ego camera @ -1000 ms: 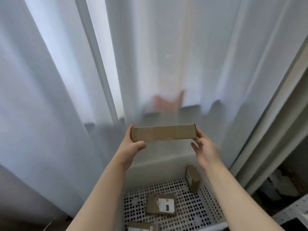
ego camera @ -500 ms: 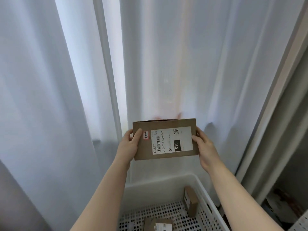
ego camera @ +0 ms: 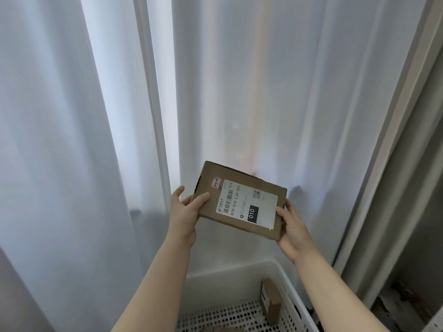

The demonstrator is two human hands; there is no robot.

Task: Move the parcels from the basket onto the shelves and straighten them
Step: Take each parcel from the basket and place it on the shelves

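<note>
Bare forearms (ego camera: pixel 165 279), left hand (ego camera: pixel 184 218), right hand (ego camera: pixel 294 233)

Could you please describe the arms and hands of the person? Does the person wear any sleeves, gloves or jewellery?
The left hand and right hand wear no gloves, and no ring shows on the fingers in view. The left forearm and right forearm are uncovered down to the picture's edge: no sleeve, watch or bracelet shows.

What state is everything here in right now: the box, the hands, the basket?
Labelled parcel: held in the air, tilted, label facing the camera.
Left hand: grips the parcel's left edge.
Right hand: grips its lower right corner.
Basket: holds a small box standing on end.
Curtain: drawn.
</note>
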